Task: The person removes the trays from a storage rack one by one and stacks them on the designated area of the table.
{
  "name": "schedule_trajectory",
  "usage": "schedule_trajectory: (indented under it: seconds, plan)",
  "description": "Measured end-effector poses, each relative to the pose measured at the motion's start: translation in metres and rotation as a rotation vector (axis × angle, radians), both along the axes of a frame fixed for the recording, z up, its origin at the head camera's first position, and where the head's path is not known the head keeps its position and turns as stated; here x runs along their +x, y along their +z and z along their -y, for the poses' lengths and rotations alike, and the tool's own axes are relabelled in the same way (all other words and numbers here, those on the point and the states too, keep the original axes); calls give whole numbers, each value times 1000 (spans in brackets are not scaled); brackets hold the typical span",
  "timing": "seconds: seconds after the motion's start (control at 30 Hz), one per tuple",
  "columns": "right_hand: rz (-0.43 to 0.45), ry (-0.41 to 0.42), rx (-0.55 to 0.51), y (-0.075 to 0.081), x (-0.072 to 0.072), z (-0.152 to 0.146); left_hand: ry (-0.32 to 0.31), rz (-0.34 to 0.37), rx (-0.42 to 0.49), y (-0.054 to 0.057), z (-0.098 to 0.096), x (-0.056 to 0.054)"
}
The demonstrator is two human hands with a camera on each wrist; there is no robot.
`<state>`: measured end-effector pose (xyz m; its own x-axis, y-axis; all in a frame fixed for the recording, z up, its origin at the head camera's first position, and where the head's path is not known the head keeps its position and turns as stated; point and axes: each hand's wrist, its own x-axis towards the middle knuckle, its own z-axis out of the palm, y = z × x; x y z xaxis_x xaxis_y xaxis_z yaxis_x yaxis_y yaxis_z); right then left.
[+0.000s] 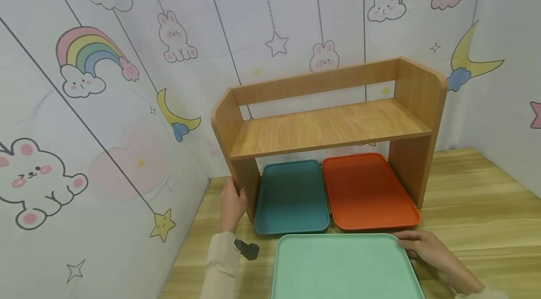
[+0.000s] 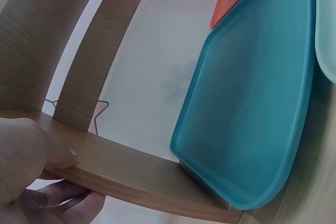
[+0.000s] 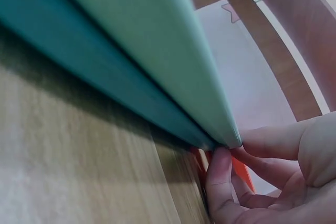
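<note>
A wooden desktop shelf (image 1: 329, 125) stands against the wall. My left hand (image 1: 233, 205) grips its left side panel, thumb on one face and fingers on the other in the left wrist view. Under the shelf board lie a teal tray (image 1: 291, 198) and, to its right, an orange-red tray (image 1: 372, 191). In front of them is a light green tray (image 1: 344, 266), cut off by the lower frame edge. My right hand (image 1: 427, 249) pinches its far right corner. In the right wrist view a teal rim (image 3: 100, 69) runs close below the light green tray.
The wood-grain table (image 1: 477, 205) extends to the right of the shelf. A wall cloth (image 1: 253, 17) printed with rainbows, rabbits and stars rises behind and at the left. A dark wrist camera (image 1: 247, 249) sits on the left cuff.
</note>
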<state>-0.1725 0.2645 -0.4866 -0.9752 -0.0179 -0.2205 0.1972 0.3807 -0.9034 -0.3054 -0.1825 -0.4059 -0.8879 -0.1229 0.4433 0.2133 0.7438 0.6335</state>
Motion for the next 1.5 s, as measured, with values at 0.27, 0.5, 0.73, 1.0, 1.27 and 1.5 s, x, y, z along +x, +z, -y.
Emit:
schedule_trajectory:
  seconds: [0.27,0.5,0.73,1.0,1.27,1.5]
  plan:
    - [7,-23,-123,-2,3,-2,8,-12,9,0,0,0]
    - [-49,-64,-568,-7,12,-12,14,-17,12,2,3,-2]
    - [-91,-63,-784,-15,9,-24,21,-23,1,2,4,-3]
    - [-64,-157,-806,-12,-5,-22,19,6,1,0,4,-2]
    - [-76,-109,-832,-11,-15,-23,9,17,-8,-1,2,-2]
    - [-79,-178,-866,-15,-22,-23,12,24,-3,-2,0,-2]
